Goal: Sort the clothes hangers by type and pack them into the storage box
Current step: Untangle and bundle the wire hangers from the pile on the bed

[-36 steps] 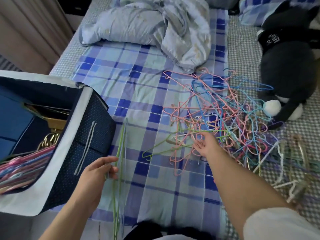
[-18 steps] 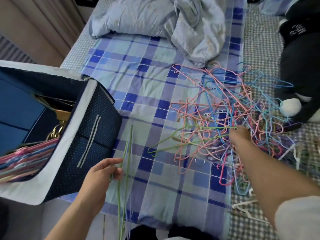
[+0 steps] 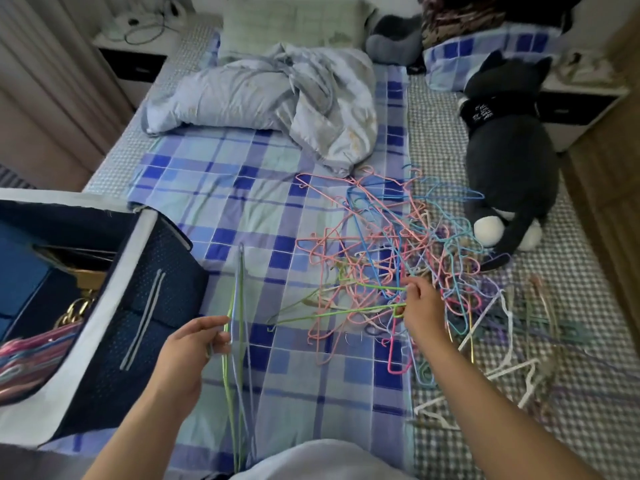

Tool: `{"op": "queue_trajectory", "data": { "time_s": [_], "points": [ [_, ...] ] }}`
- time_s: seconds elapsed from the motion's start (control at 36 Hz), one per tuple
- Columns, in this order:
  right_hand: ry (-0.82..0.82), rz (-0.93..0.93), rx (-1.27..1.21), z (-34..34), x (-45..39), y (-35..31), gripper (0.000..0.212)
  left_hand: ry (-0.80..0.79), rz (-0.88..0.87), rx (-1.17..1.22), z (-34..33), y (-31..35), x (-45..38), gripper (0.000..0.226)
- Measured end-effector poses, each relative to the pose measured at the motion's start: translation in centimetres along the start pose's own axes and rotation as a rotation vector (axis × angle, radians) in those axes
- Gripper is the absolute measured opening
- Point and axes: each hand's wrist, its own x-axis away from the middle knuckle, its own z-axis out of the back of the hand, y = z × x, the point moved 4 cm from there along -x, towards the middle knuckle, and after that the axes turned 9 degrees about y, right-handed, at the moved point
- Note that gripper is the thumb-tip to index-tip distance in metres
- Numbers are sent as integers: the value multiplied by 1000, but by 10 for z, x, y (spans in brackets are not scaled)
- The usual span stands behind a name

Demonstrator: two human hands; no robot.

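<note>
Pinching a green hanger (image 3: 332,311) in the pile (image 3: 398,265), right hand (image 3: 420,306); at 9 o'clock, left hand (image 3: 188,355) grasps a hanger bundle (image 3: 235,341).

Plaid sheet (image 3: 221,188) covers bed. Crumpled duvet (image 3: 277,98) at far end, green pillow (image 3: 294,22) behind it. Dark plush cat (image 3: 509,161) lies right, on checked cloth (image 3: 588,341). Nightstand (image 3: 135,60) far left, cables on top.

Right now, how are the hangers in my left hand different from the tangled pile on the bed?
The hangers in the left hand are a thin, neatly aligned bundle, green and pale blue, held upright. The tangled pile lies sprawled flat on the bed, snarled, mostly pink and blue. The right hand pulls a green hanger from it. Both are thin wire hangers.
</note>
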Motion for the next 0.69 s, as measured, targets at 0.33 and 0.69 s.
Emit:
{"op": "queue_trajectory", "data": {
  "time_s": [0.33,0.69],
  "points": [
    [-56,235,-183,50,51,-92,22,-109,-135,147,-29,56,22,19],
    [-446,674,-279,50,164,-146,19,-229,-143,15,-97,106,52,39]
  ]
}}
